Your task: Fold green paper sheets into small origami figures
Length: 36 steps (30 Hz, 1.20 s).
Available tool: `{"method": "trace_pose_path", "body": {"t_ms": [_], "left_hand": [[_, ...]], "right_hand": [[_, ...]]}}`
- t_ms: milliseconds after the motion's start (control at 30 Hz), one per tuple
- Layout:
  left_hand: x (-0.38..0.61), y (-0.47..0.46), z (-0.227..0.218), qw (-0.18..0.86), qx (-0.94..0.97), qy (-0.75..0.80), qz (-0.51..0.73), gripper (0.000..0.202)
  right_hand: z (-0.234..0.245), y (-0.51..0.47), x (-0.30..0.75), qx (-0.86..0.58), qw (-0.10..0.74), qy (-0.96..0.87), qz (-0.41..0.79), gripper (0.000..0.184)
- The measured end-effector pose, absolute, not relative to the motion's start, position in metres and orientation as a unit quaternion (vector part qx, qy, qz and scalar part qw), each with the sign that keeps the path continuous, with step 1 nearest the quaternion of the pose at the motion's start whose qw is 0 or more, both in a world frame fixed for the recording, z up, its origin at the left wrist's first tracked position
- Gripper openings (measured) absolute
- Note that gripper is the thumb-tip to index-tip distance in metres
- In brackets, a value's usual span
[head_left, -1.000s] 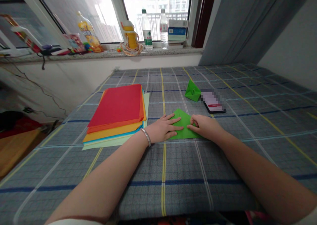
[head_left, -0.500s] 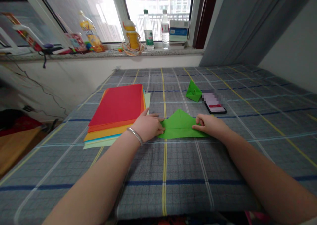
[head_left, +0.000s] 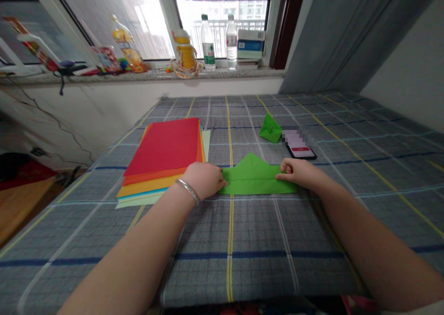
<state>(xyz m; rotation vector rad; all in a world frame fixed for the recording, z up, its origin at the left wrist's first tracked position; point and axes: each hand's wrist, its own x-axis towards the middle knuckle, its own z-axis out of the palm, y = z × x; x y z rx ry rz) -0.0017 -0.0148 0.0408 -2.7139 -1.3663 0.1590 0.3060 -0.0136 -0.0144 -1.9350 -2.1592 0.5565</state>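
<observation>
A folded sheet of green paper (head_left: 255,178) lies in front of me, with a peak at its top middle and a wide band with a crease below. My left hand (head_left: 204,180) grips its left end, fingers curled in; a silver bangle circles that wrist. At the opposite end my right hand (head_left: 299,172) pinches the paper between thumb and curled fingers. Behind it stands a small green folded paper piece (head_left: 271,130), touching or close to a phone (head_left: 301,145) whose screen is lit.
A stack of coloured paper (head_left: 164,151), red on top, lies left of my hands on the checked cloth (head_left: 256,231). Along the windowsill (head_left: 239,73) stand a yellow drinking bottle (head_left: 186,53), clear water bottles (head_left: 208,46), an orange drink bottle (head_left: 127,46) and boxes (head_left: 250,46).
My right hand has slid a little to the right along the paper. The left hand's spread fingers have curled in at the left end.
</observation>
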Motion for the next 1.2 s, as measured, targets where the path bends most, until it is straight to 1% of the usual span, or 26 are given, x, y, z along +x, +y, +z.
{"method": "trace_pose_path", "body": {"t_ms": [67, 133, 300, 400, 467, 600, 667, 733, 800, 867, 933, 1033, 1133, 1200], "left_hand": [[0.003, -0.017, 0.046, 0.035, -0.872, -0.471, 0.125, 0.037], [0.007, -0.018, 0.048, 0.05, -0.864, -0.484, 0.128, 0.039], [0.018, -0.019, 0.035, 0.113, -0.877, -0.465, 0.051, 0.025], [0.026, -0.021, 0.024, 0.134, -0.877, -0.461, 0.014, 0.028], [0.03, -0.023, 0.018, 0.137, -0.887, -0.441, -0.004, 0.024], [0.035, -0.024, 0.015, 0.146, -0.913, -0.379, -0.031, 0.02], [0.035, -0.023, 0.015, 0.148, -0.923, -0.355, -0.032, 0.02], [0.033, -0.021, 0.016, 0.146, -0.927, -0.345, -0.032, 0.021], [0.032, -0.02, 0.017, 0.144, -0.927, -0.343, -0.038, 0.023], [0.032, -0.02, 0.019, 0.145, -0.926, -0.345, -0.054, 0.026], [0.033, -0.022, 0.02, 0.144, -0.922, -0.35, -0.075, 0.033], [0.037, -0.026, 0.022, 0.139, -0.916, -0.359, -0.112, 0.046], [0.041, -0.03, 0.022, 0.127, -0.916, -0.352, -0.146, 0.054], [0.043, -0.032, 0.021, 0.117, -0.921, -0.336, -0.16, 0.054]], "right_hand": [[-0.016, -0.013, 0.31, -0.647, 0.104, -0.73, 0.197, 0.023], [-0.016, -0.013, 0.311, -0.639, 0.115, -0.735, 0.198, 0.022], [-0.018, -0.011, 0.307, -0.614, 0.181, -0.757, 0.131, 0.029], [-0.021, -0.01, 0.298, -0.593, 0.177, -0.782, 0.073, 0.033], [-0.023, -0.01, 0.291, -0.585, 0.168, -0.792, 0.043, 0.034], [-0.025, -0.01, 0.278, -0.592, 0.181, -0.785, 0.029, 0.03], [-0.024, -0.01, 0.276, -0.604, 0.2, -0.769, 0.063, 0.025], [-0.021, -0.011, 0.276, -0.622, 0.227, -0.739, 0.124, 0.022], [-0.017, -0.013, 0.278, -0.639, 0.258, -0.702, 0.18, 0.021], [-0.013, -0.015, 0.28, -0.652, 0.297, -0.666, 0.207, 0.022], [-0.011, -0.017, 0.279, -0.658, 0.357, -0.627, 0.215, 0.024], [-0.01, -0.016, 0.273, -0.66, 0.467, -0.535, 0.245, 0.027], [-0.011, -0.017, 0.262, -0.633, 0.548, -0.429, 0.338, 0.026], [-0.012, -0.018, 0.254, -0.596, 0.58, -0.39, 0.395, 0.024]]}}
